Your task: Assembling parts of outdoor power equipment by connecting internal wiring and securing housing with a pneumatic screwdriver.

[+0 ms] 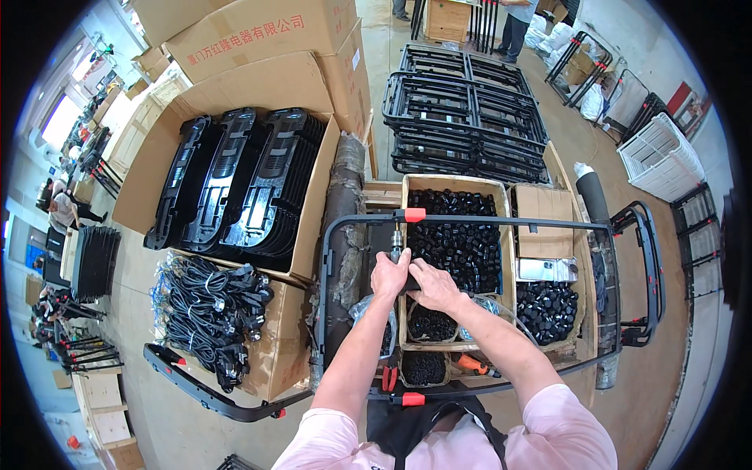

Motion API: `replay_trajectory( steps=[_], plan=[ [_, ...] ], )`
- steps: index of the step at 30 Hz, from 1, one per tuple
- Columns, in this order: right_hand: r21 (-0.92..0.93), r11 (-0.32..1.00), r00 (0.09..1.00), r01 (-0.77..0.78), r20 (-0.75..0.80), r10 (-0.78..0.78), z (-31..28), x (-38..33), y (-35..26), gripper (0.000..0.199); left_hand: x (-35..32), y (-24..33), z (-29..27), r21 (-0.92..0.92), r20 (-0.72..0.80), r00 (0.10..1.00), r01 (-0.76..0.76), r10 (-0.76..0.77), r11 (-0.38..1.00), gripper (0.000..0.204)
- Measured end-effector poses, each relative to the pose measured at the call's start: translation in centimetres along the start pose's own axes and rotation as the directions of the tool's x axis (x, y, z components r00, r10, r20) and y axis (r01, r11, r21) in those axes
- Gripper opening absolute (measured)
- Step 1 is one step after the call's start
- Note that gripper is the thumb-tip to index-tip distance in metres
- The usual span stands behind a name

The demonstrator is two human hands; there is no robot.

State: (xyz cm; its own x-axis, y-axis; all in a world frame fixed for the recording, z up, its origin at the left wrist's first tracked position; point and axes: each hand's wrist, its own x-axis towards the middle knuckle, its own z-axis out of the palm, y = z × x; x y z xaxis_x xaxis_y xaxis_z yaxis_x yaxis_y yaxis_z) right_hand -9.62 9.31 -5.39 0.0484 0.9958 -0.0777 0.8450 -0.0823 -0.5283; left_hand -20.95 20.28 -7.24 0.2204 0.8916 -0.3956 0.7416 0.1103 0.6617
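My left hand is closed around the front of a dark power drill, just below its metal chuck. The drill points away from me, its tip at the red clip on the far bar of a black tubular frame. My right hand is closed on the rear of the same drill, close beside my left; its grip is partly hidden. The frame lies across the workbench around both forearms. Another red clip sits on its near bar.
Beneath the frame stand a wooden bin of black plastic caps and a small tub of dark screws. An orange-handled tool lies nearby. To the left are bundled black cables and a carton of black panels. Stacked frames stand beyond.
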Motion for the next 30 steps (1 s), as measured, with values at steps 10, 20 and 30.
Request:
replay_trajectory(
  steps=[10,20,30],
  plan=[
    [0.006,1.0,0.999,-0.03,0.013,0.029,-0.1,-1.1,-1.0,0.06,-1.0,-0.3,-0.8,0.041,-0.018,1.0,0.004,-0.003,0.999,0.082],
    [0.01,1.0,0.999,0.004,-0.041,-0.004,0.6,-2.2,-1.1,0.057,-1.9,-0.5,-1.3,0.117,-0.044,0.995,-0.08,0.086,0.99,0.075],
    [-0.046,0.995,0.993,-0.089,-0.077,0.085,0.0,-5.1,-0.3,0.063,-4.4,-0.2,0.1,0.223,-0.044,0.96,-0.262,0.278,0.939,0.066]
  ],
)
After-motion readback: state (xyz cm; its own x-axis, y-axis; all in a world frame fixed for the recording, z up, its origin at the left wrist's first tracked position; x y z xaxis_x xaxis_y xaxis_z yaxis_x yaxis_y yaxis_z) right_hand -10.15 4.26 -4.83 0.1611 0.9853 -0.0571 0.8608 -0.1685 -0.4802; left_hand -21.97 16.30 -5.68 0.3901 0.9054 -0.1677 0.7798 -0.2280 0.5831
